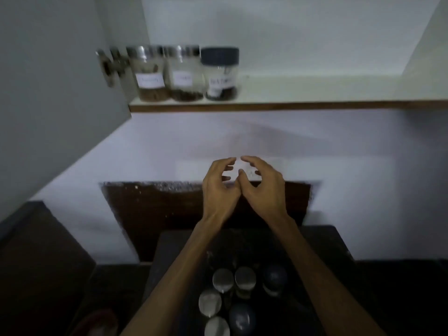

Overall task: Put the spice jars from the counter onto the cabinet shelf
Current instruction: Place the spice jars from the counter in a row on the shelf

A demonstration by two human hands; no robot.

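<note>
Three labelled spice jars stand in a row at the left end of the cabinet shelf (303, 105): two with silver lids (148, 73) (185, 73) and one with a dark lid (220, 73). Several more jars wait on the dark counter (169, 251) below, silver-lidded ones (223, 278) (245, 278) and dark-lidded ones (275, 277) (242, 318). My left hand (218, 187) and my right hand (263, 187) hover side by side in mid-air between counter and shelf, fingers loosely curled toward each other, holding nothing.
The open grey cabinet door (60, 93) with its metal hinge (110, 65) stands at the left. The shelf to the right of the three jars is bare. A white wall with a dark brown panel (157, 209) lies behind the counter.
</note>
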